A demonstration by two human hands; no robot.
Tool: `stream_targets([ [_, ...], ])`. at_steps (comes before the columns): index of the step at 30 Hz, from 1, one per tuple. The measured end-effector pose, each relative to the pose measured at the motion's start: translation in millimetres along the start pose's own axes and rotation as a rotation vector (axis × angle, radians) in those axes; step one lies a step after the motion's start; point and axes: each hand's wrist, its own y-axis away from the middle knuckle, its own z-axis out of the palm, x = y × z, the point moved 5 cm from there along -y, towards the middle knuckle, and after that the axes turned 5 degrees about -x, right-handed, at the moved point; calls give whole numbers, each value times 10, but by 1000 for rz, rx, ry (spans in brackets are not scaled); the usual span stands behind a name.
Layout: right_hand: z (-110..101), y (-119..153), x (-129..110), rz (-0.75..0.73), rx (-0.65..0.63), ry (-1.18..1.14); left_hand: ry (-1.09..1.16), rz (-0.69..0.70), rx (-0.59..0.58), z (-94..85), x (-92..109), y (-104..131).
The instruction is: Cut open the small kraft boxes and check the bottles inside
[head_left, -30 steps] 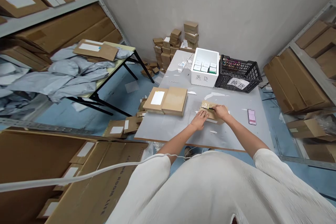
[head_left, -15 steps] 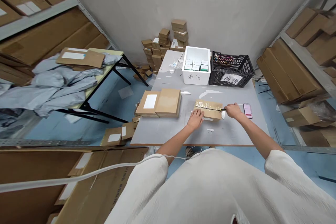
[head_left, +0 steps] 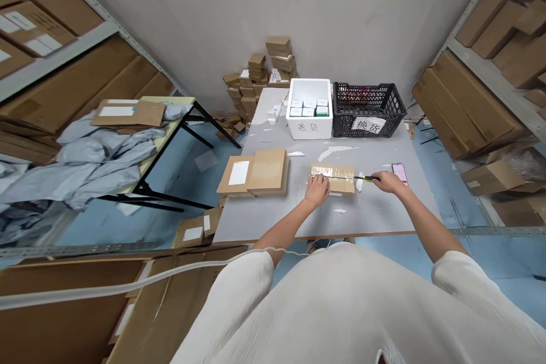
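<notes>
From where I sit, the head view looks down on a grey-topped table (head_left: 273, 222) with a brown near edge. The small brown cardboard box with shiny clear tape (head_left: 343, 184) lies flat in the table's near half, about midway between the left and right edges. My left hand (head_left: 316, 190) is laid over the box's left part, open and palm down, pressing on it rather than gripping. My right hand (head_left: 387, 182) is closed around a slim black-and-yellow cutter (head_left: 367, 178), which points left with its tip at the box's right end; I cannot tell whether the tip touches the cardboard.

Just beside my right hand, toward the table's right edge, lies a phone with a lit pink-and-white screen (head_left: 400, 172). At the table's left edge I have two adjoining piles of flat brown cardboard packages: the left pile (head_left: 228, 181) has a white label on top, while the right pile (head_left: 268, 169) shows a plain top.

Along the far edge stands a white foam box (head_left: 309, 129) holding small white-and-green cartons (head_left: 307, 108). Right beside it is a black openwork plastic crate (head_left: 396, 119) with a handwritten white sign (head_left: 368, 125) on its near side. A small white device (head_left: 273, 115) sits near the far left corner.
</notes>
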Motion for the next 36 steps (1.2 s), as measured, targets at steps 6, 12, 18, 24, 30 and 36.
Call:
stream_targets([
  [6,107,14,230,19,28,-182,-40,133,-144,32,265,-393],
  [12,193,-6,271,23,46,-227,-121,130,-289,72,333,-602],
  [18,218,-49,189,-26,-29,-170,-165,121,-363,66,354,-571],
  [24,257,-233,178,-5,-84,-31,-164,124,-319,24,375,-494],
  [30,269,-363,141,-64,-80,-17,-196,118,-310,36,386,-482],
  [36,345,-274,243,-51,-232,-359,-206,117,-313,19,401,-464],
])
